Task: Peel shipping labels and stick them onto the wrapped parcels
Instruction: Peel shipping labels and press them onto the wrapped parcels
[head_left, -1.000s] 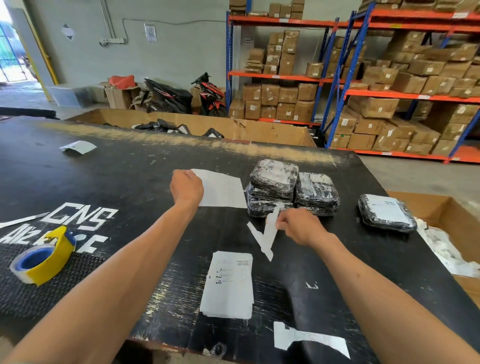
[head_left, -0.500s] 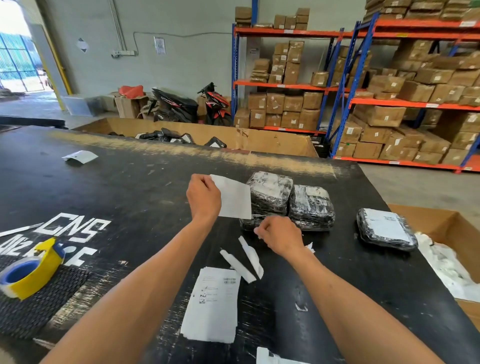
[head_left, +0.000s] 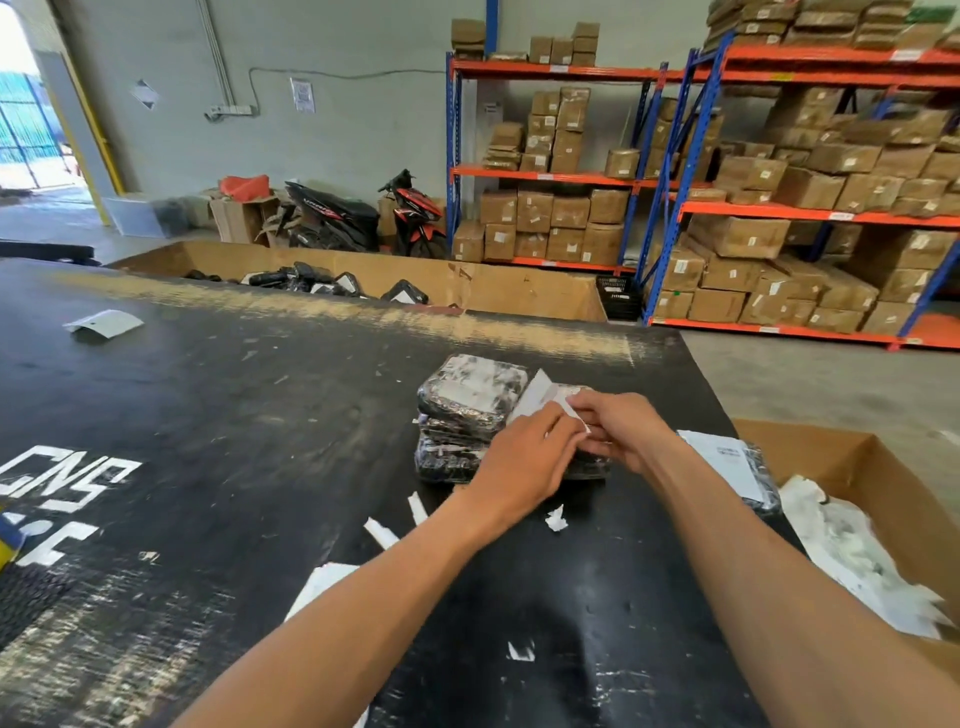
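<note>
We found both hands over the stacked black film-wrapped parcels (head_left: 470, 410) on the scuffed black table (head_left: 234, 415). Our left hand (head_left: 524, 462) and right hand (head_left: 621, 431) each pinched the white paper shipping label (head_left: 540, 397), held tilted above the right-hand stack.

Table (head_left: 218, 415): black, scuffed top, white painted letters at left.
Parcels (head_left: 467, 415): stacked near the middle.
Labelled parcel (head_left: 748, 470): at right edge.
Paper strips (head_left: 382, 532): near the stack.
Folded sheet (head_left: 104, 325): far left.
Sheet (head_left: 319, 584): near edge.
</note>
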